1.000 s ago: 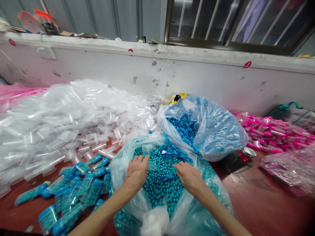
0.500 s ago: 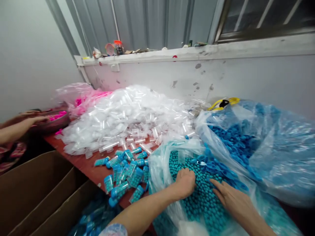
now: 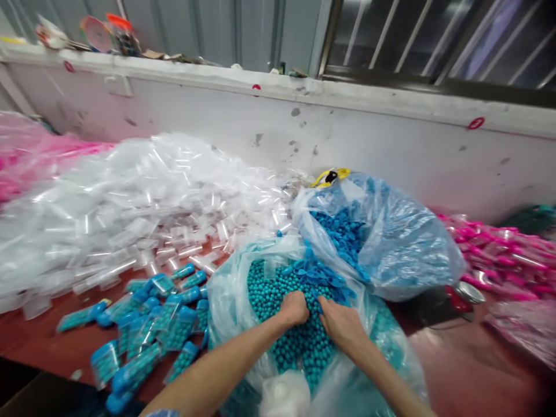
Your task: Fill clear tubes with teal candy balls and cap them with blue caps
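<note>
Teal beads point(image 3: 266, 296), loose | open bag point(image 3: 226, 295), near edge of counter point(image 3: 438, 359) | we judge light, hard, slippery; scoop mid-heap | our left hand point(image 3: 296, 307) curled, right hand point(image 3: 342, 323) just beside; grip on beads: we cannot tell

Pretty scruffy white wall point(image 3: 195, 113) across 12 o'clock, blotched with grey patches point(image 3: 296, 112), and a white ledge point(image 3: 186, 70) along its top with round red stickers point(image 3: 476, 123). Above that it's grey ribbed panelling point(image 3: 212, 32) around 11, then a brown-framed window point(image 3: 428, 43) with pale bars point(image 3: 384, 36) up at 1 o'clock. Counter point(image 3: 469, 362)'s red and kinda shiny where the light hits it around 4 o'clock.
</note>
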Available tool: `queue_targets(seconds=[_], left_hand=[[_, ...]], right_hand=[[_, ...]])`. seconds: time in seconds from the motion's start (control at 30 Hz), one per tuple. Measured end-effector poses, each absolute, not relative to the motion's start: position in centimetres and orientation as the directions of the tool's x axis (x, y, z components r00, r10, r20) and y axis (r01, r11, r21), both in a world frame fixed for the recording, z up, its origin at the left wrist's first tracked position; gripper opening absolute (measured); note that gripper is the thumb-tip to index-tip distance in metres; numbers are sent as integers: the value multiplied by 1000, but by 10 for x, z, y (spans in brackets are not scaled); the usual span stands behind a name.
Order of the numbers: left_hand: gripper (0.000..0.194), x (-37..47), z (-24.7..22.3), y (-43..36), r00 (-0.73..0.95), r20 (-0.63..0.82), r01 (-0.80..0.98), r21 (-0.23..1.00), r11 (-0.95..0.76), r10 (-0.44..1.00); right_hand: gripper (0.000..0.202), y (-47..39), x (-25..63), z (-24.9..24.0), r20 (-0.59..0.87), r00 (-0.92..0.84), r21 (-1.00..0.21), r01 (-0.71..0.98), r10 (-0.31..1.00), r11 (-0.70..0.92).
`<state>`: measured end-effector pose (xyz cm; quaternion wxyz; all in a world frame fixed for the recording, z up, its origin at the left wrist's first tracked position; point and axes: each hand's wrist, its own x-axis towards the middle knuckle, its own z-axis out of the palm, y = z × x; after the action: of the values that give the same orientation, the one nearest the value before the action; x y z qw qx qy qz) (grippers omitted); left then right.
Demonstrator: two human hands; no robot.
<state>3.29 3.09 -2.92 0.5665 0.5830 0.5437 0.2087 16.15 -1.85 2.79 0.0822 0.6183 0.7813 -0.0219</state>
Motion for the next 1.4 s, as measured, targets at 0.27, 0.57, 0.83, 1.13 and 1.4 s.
queue_targets(seconds=[0.27,0.57,0.83,1.13,1.4], left_hand=[[21,21,-16,19,396,-467,59,872,486,790],[40,-15,-5,2,315,-410,-102,882,460,856],[40,-21,-12,-2,254,-390,-61,907,418,885],[32,-21,-7,-7,319,-339,-120,912,393,885],[38,-24,-3,-9,407,-210,-61,965,256,889]], right_hand=[[46,-13,174,33,-121,-153,-141,981,981,136],[23,-28,159,35,-181,-355,-14,933,917,358],[19,-14,147,31,-126,-355,57,930,926,364],[31,-7,145,24,-155,-453,-809,568,878,151],[20,-1,168,32,-327,-375,-882,451,868,-137]])
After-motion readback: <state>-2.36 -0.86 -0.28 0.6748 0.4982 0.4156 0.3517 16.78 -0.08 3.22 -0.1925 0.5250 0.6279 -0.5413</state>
